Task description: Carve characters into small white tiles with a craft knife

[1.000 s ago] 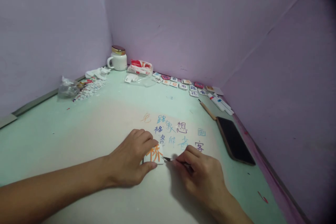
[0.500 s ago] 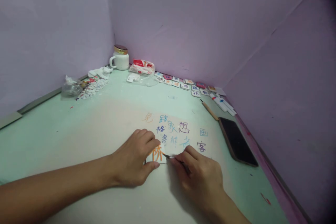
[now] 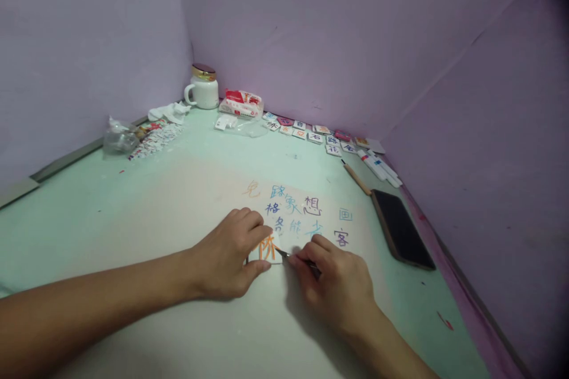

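Observation:
A small white tile (image 3: 276, 254) with an orange Chinese character lies flat on the table. My left hand (image 3: 235, 253) grips it from the left, thumb at the near edge and fingers at the far edge, covering its left part. In my right hand (image 3: 335, 281) is a slim carving knife (image 3: 284, 254), pinched like a pen; most of its handle is hidden by the fingers. Its pointed dark blade touches the tile's face beside the orange strokes. Around and beyond the tile, coloured characters (image 3: 312, 206) are written on the tabletop.
A phone (image 3: 402, 228), a wooden-handled tool (image 3: 357, 178) and white markers (image 3: 377, 167) lie at the right. Several character tiles (image 3: 315, 138) line the back wall. A lidded white mug (image 3: 205, 92), a red-and-white packet (image 3: 242, 104), paper scraps (image 3: 155, 141) and a plastic bag (image 3: 121, 137) sit behind at left.
The whole view has shifted slightly, with table items appearing a little higher. The knife tip stays at the orange character, and both hands keep nearly the same grip.

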The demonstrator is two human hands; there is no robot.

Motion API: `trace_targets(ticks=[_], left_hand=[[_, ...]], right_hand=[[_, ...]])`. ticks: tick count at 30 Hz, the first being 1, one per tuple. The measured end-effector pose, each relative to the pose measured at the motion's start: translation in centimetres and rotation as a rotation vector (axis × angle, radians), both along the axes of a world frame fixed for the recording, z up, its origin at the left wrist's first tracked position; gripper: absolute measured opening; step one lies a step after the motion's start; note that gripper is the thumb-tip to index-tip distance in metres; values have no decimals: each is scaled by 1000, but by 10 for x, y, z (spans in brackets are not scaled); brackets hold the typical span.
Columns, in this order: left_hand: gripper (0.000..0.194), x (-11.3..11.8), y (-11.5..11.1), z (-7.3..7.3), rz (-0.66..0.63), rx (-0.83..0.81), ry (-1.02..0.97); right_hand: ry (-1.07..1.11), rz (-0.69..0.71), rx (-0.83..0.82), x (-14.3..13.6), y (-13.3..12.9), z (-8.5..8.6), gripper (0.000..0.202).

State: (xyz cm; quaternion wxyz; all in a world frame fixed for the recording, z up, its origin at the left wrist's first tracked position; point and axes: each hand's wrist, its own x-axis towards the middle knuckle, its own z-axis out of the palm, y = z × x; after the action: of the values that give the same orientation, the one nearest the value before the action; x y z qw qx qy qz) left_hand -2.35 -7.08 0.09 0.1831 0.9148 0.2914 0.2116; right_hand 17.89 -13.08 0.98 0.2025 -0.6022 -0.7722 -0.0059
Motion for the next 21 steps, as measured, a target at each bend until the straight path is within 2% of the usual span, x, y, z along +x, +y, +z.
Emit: trace_targets(ticks=[21], left_hand=[[30,0,1,3,15,-26,-33]], right_hand=[[98,37,-204,6,7,1,16]])
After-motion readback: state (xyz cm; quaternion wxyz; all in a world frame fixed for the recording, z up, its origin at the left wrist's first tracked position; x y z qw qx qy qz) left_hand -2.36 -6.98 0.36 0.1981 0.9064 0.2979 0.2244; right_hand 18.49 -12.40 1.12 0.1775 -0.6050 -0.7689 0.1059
